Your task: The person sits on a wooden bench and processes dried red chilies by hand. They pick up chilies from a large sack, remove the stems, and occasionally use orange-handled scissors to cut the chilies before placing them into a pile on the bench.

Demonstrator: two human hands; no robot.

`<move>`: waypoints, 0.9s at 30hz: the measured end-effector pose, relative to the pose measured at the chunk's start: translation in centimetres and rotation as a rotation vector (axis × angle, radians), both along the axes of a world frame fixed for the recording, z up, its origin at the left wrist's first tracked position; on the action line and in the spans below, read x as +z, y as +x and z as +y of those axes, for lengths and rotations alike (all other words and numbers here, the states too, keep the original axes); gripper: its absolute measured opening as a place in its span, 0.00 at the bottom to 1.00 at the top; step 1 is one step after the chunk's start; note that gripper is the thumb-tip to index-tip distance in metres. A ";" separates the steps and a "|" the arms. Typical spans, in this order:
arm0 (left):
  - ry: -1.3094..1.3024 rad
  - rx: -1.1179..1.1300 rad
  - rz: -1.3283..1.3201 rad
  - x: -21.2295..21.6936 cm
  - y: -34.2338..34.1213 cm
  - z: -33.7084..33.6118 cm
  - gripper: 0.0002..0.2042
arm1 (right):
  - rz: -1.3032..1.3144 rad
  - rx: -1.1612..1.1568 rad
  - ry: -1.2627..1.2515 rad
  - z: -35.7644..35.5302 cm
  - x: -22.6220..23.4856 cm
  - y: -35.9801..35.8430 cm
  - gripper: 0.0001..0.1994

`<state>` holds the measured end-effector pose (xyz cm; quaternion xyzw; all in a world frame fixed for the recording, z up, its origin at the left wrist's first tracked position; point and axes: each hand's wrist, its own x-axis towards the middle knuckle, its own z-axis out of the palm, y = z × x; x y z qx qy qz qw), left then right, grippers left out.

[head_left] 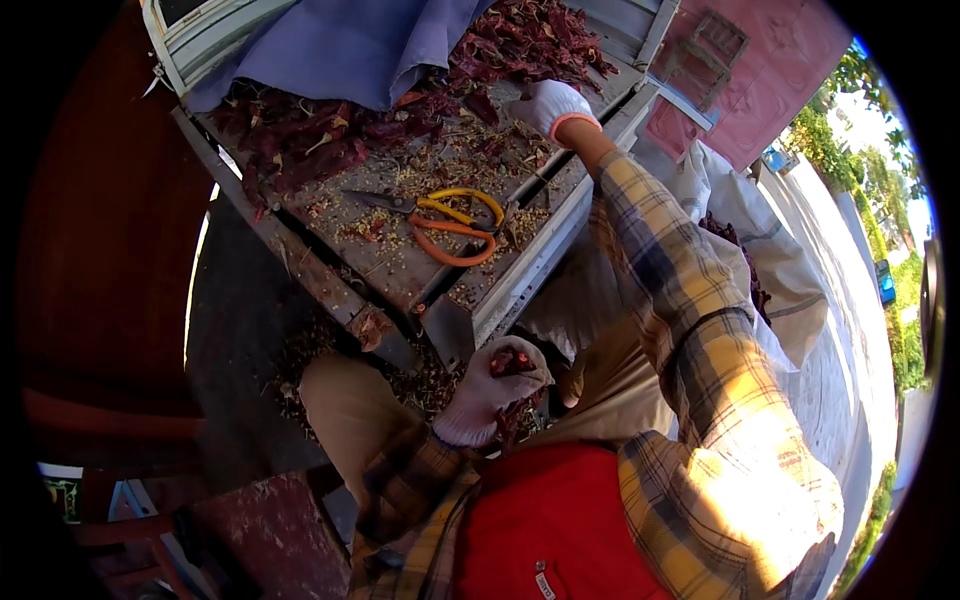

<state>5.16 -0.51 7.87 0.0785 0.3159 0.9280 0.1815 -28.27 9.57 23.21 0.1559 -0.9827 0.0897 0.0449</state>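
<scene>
Left hand (485,395) curls around peppers (511,361), probably light, brittle; best held stem-end. Right hand (553,105), at heap (530,45): finger closure indiscernible.

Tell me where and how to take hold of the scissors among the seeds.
Grip the scissors by the yellow loop and the orange loop, probably best from the right: both loops lie on that side, nearer the right hand, while the blades point left.

Wears a whitish knit glove (468,410) on the left hand (488,388), an orange-edged one on the right hand (552,103), a long-sleeved plaid shirt (690,285) in yellow and grey, a red top (550,520) with a small pale tag (543,583), and tan trousers (348,408).
</scene>
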 end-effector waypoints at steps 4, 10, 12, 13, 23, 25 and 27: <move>0.089 0.008 0.049 -0.1 -0.2 0.1 0.11 | -0.067 -0.087 -0.072 -2.7 -2.7 -1.8 0.25; 0.159 0.050 -0.090 1.6 0.2 -0.8 0.09 | -0.090 -0.052 -0.405 0.8 -2.3 0.5 0.24; 0.198 0.042 -0.143 1.9 0.4 -0.8 0.11 | -0.047 0.075 -0.382 4.0 -0.8 5.2 0.22; 0.261 0.054 -0.182 0.8 0.3 -0.9 0.12 | -0.076 0.072 -0.484 4.9 -0.6 8.4 0.20; 0.255 0.126 -0.138 3.6 -0.7 0.3 0.11 | -0.184 0.523 -0.447 10.2 -3.3 26.7 0.07; 0.202 0.221 -0.161 2.0 -0.5 0.7 0.11 | -0.174 0.587 -0.358 9.5 -3.8 28.1 0.06; 0.130 0.264 -0.166 1.6 -0.3 1.1 0.11 | -0.273 0.607 -0.425 9.5 -4.1 28.1 0.09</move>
